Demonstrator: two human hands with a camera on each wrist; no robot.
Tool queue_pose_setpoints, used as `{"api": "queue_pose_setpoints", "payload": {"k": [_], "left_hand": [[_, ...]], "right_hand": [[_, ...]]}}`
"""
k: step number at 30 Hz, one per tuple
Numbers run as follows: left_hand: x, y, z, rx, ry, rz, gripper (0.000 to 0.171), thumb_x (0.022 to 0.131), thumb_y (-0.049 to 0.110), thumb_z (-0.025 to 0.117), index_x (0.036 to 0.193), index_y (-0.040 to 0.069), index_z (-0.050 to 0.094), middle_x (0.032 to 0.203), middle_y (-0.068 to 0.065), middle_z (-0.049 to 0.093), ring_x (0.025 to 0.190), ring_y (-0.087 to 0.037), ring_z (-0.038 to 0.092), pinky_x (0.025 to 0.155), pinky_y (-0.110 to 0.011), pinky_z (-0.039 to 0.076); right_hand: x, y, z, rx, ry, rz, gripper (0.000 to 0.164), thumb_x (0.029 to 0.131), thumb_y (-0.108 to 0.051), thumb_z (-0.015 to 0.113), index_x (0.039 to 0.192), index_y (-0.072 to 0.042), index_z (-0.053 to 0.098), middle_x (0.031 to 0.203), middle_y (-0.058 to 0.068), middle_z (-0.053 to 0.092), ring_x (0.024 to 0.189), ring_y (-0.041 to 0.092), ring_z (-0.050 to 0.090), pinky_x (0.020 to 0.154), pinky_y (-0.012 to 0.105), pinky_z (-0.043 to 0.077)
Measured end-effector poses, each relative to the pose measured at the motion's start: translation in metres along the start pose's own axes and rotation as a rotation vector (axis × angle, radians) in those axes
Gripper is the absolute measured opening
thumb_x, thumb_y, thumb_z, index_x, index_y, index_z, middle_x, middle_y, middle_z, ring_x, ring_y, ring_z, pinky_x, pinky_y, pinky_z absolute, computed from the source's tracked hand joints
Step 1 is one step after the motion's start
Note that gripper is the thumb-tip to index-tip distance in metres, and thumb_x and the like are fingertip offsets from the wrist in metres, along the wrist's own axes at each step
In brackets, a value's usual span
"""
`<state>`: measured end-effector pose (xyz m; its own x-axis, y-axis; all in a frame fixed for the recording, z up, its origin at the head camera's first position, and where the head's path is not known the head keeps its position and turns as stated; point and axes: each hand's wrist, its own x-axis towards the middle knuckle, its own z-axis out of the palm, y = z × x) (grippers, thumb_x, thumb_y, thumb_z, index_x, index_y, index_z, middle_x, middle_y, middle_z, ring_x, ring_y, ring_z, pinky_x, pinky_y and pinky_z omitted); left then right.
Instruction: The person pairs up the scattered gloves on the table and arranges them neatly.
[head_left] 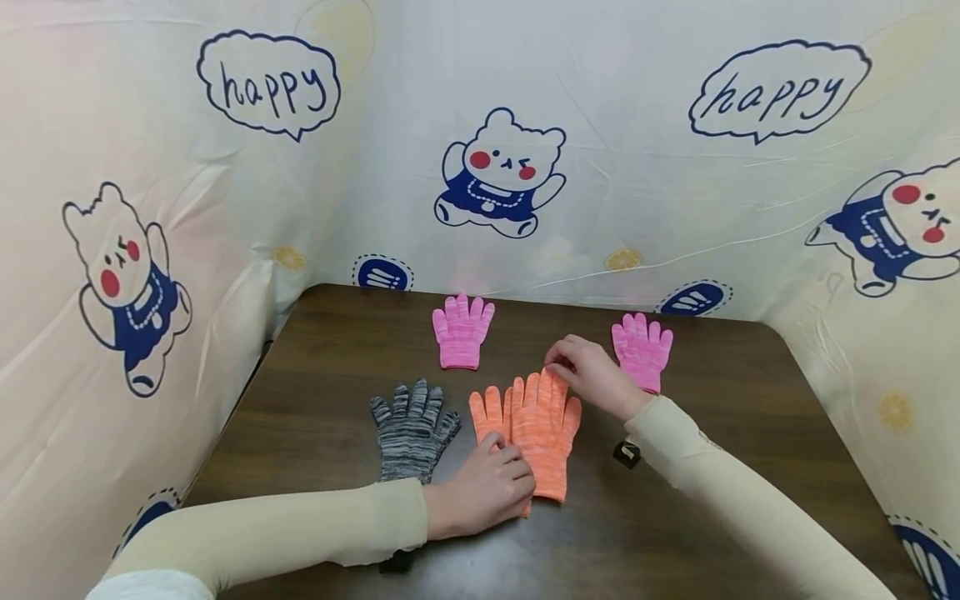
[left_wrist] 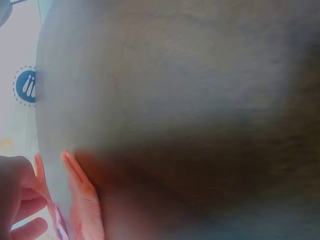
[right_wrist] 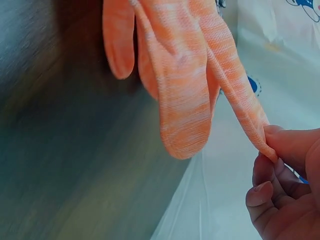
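Observation:
Two orange knitted gloves (head_left: pixel 542 450) overlap on the table, the right one lying partly over the left one. My right hand (head_left: pixel 596 375) pinches a glove fingertip at their top edge; the right wrist view shows the orange glove finger (right_wrist: pixel 245 110) drawn taut between thumb and forefinger (right_wrist: pixel 285 150). Low on the left orange glove, my left hand (head_left: pixel 483 487) has its fingers curled at the cuff, covering much of it. Only the left hand's edge (left_wrist: pixel 20 200) shows in the left wrist view, so its contact point is hidden there.
A grey-black striped glove (head_left: pixel 411 433) lies just left of the orange ones, above my left forearm. Two pink gloves (head_left: pixel 462 332) lie farther back, the right one (head_left: pixel 641 350) partly behind my right hand. A printed curtain (head_left: pixel 600 167) borders the brown table (head_left: pixel 315 400).

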<state>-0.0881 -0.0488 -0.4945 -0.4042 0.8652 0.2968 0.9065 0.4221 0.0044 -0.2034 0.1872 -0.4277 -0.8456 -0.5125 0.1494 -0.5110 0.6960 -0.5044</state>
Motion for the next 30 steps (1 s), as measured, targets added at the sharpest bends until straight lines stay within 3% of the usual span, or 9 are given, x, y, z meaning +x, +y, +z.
{"api": "queue_pose_setpoints", "payload": {"k": [5, 13, 21, 30], "left_hand": [[-0.012, -0.001, -0.005, -0.033, -0.006, -0.015, 0.01, 0.101, 0.033, 0.069, 0.1, 0.026, 0.075, 0.101, 0.012, 0.07, 0.099, -0.009, 0.058, 0.091, -0.036, 0.04], [-0.027, -0.005, -0.01, -0.012, 0.035, -0.027, 0.006, 0.098, 0.029, 0.071, 0.097, 0.025, 0.076, 0.097, 0.012, 0.072, 0.095, -0.01, 0.06, 0.092, -0.038, 0.044], [-0.038, -0.006, -0.014, -0.004, 0.029, -0.034, 0.006, 0.097, 0.03, 0.073, 0.095, 0.025, 0.075, 0.097, 0.012, 0.072, 0.096, -0.01, 0.06, 0.096, -0.041, 0.044], [-0.047, -0.006, -0.015, -0.004, 0.023, -0.042, 0.006, 0.097, 0.029, 0.073, 0.093, 0.025, 0.074, 0.095, 0.011, 0.071, 0.094, -0.011, 0.06, 0.095, -0.04, 0.045]], "right_hand": [[0.007, -0.006, 0.011, 0.0, -0.015, -0.03, 0.004, 0.098, -0.007, 0.072, 0.102, -0.007, 0.071, 0.097, 0.004, 0.065, 0.084, 0.015, 0.06, 0.074, 0.032, 0.058], [0.016, -0.015, 0.025, -0.001, -0.026, -0.034, 0.004, 0.099, -0.009, 0.071, 0.103, -0.008, 0.072, 0.098, 0.003, 0.065, 0.084, 0.014, 0.06, 0.076, 0.03, 0.058], [0.023, -0.021, 0.037, 0.016, -0.018, -0.055, 0.004, 0.099, -0.009, 0.071, 0.103, -0.008, 0.072, 0.099, 0.003, 0.065, 0.087, 0.015, 0.061, 0.077, 0.032, 0.059], [0.028, -0.028, 0.047, 0.056, -0.05, -0.017, 0.005, 0.099, -0.008, 0.072, 0.104, -0.009, 0.072, 0.1, 0.004, 0.065, 0.087, 0.016, 0.061, 0.08, 0.033, 0.06]]}}
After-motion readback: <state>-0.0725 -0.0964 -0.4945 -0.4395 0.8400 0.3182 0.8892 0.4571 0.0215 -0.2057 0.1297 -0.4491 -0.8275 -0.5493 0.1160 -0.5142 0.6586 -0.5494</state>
